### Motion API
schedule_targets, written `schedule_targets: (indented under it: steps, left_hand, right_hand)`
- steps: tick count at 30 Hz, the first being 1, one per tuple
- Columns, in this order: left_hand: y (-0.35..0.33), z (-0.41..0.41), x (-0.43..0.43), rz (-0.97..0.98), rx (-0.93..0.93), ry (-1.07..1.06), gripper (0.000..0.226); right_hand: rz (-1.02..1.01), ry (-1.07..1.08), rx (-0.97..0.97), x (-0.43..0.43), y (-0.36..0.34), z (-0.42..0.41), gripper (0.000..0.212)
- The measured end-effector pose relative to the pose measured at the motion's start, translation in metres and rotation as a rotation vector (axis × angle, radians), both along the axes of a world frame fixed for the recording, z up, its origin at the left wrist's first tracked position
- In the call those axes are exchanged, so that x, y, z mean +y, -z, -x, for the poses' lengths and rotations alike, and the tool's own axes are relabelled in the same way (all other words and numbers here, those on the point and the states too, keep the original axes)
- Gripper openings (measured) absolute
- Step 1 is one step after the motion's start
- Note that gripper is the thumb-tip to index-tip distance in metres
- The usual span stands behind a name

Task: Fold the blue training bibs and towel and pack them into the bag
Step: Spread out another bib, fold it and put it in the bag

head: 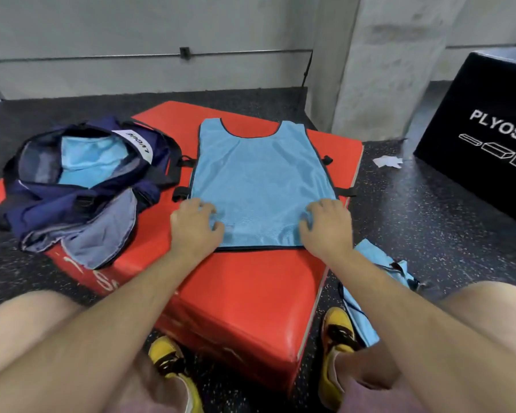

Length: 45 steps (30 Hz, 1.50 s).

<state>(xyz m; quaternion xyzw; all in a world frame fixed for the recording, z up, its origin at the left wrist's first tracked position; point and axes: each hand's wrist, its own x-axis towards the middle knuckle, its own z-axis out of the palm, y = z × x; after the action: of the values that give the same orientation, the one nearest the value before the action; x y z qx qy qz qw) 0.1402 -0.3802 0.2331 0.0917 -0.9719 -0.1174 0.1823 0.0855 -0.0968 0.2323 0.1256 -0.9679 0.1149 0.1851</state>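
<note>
While on a red padded vinyl block [251, 293] a light blue mesh training bib [262, 180] lies flat, its near corners are pinched in the curled fingers of the left hand [195, 225] and right hand [328, 225].
Folding is judged barely begun: the hem would next be carried to the neckline, edges aligned. A speckled dark rubber floor [429, 222] is seen around; an open navy fabric bag [81, 201] is set left of the bib.

We see soft, even indoor light, faint shadows; mild glare streaks the red pad [245, 281]. Edges bow; detail looks blurred.
</note>
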Motion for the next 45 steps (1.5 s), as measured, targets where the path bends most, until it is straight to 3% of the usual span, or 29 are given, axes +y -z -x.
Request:
schedule_targets:
  steps: [4,8,11,15,18,22,32,36,40,45]
  left_hand:
    - [0.001,0.032,0.034,-0.067,-0.29,0.116,0.061]
    - [0.01,0.027,0.037,-0.045,-0.503,0.055,0.073]
    - [0.014,0.009,0.039,-0.035,-0.48,0.039,0.076]
    - [0.013,0.009,0.038,-0.061,-0.359,0.064,0.072]
    - [0.008,0.03,0.029,-0.111,-0.347,0.04,0.07]
    - [0.013,0.032,0.021,-0.086,-0.44,0.013,0.072]
    - [0.014,0.03,0.008,-0.098,-0.43,0.009,0.068]
    - [0.011,0.032,0.0,-0.099,-0.405,-0.047,0.064]
    - [0.004,0.054,0.038,-0.053,-0.319,0.144,0.063]
    - [0.01,0.065,0.082,0.014,-0.383,0.291,0.063]
  right_hand:
    - [-0.034,-0.186,-0.365,-0.047,-0.004,0.002,0.064]
    - [-0.123,-0.167,-0.529,-0.062,0.003,-0.007,0.072]
    - [-0.133,-0.158,-0.494,-0.056,0.004,-0.022,0.072]
    - [-0.085,-0.181,-0.298,-0.061,-0.001,-0.022,0.064]
    - [-0.044,-0.201,-0.369,-0.077,-0.003,-0.002,0.067]
    - [-0.153,-0.215,-0.501,-0.086,0.007,0.001,0.069]
    - [-0.109,-0.28,-0.527,-0.097,0.004,-0.003,0.07]
    - [-0.01,-0.339,-0.451,-0.084,-0.003,0.001,0.06]
    - [0.013,-0.17,-0.378,-0.063,-0.007,0.021,0.057]
    - [-0.056,-0.149,-0.56,-0.034,0.0,0.016,0.065]
